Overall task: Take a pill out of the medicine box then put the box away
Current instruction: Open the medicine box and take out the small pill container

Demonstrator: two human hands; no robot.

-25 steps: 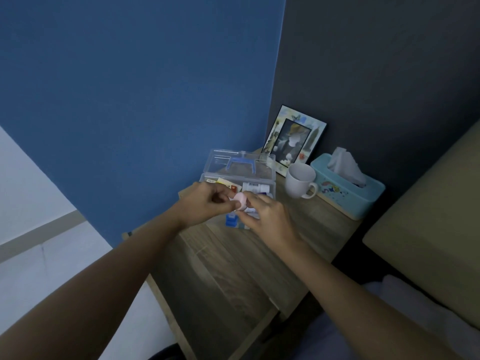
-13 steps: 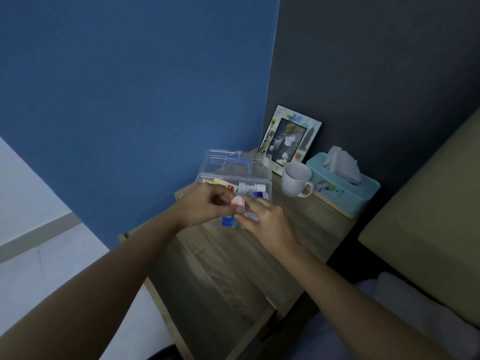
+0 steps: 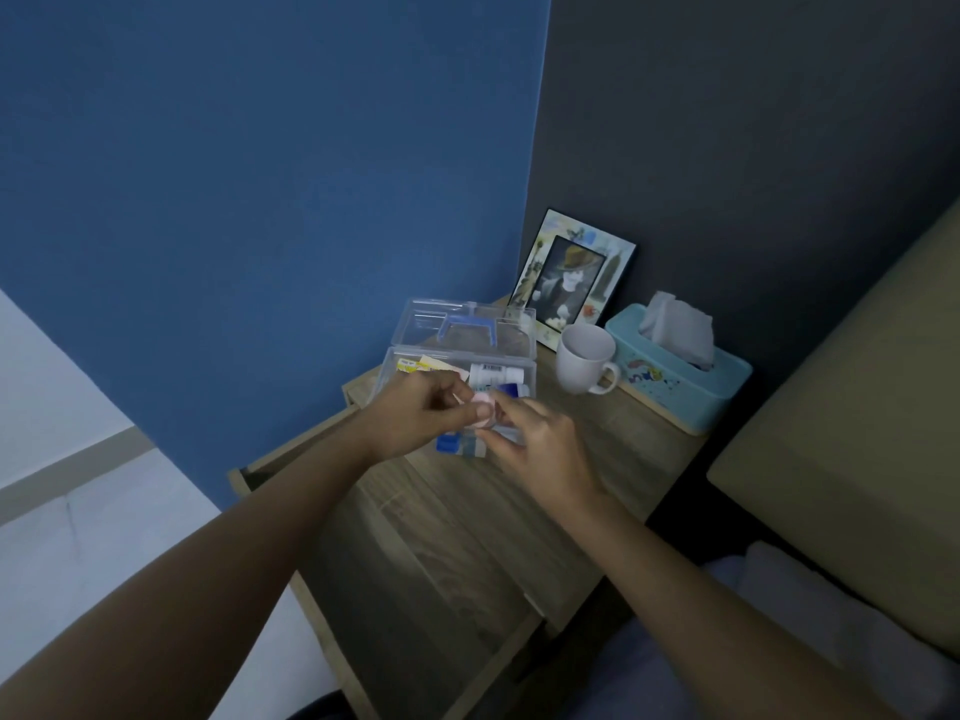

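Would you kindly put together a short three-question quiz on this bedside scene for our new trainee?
1. True or false: the clear plastic medicine box has its lid shut.
2. What stands between the box and the teal tissue box? A) white ceramic mug B) lamp C) book
3. Fill in: the left hand and right hand meet at a small ____ round container.

Key: 1 false; 2 A; 3 pink.
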